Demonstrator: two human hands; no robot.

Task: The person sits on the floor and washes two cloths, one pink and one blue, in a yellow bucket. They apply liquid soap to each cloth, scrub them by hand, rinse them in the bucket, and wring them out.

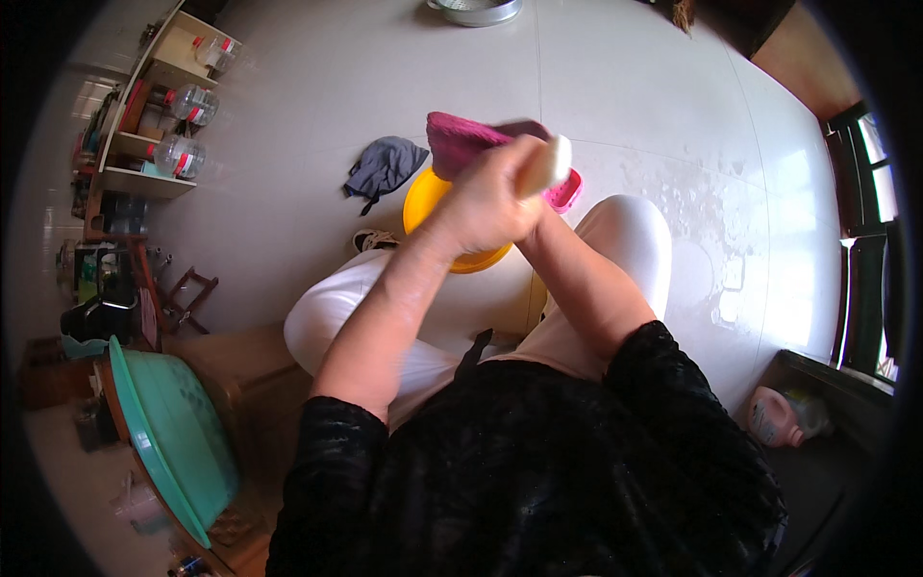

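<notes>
My left hand (494,191) is curled in front of me, slightly blurred. A white block (548,169) that looks like a bar of soap sticks out at its right side, gripped in the fingers. From behind this hand a magenta cloth (465,141) spreads up and to the left. My right hand (535,222) lies under the left one and is mostly hidden, so its hold cannot be seen. Below both hands, between my knees, stands a yellow basin (422,202). A pink soap dish with holes (568,191) shows just right of them.
A grey cloth (389,169) lies on the tiled floor left of the basin. Water marks (728,281) spread to the right. A metal steamer pan (479,11) sits far ahead. Left are shelves with large bottles (191,104) and a green basin (173,433); a pink jug (775,418) stands right.
</notes>
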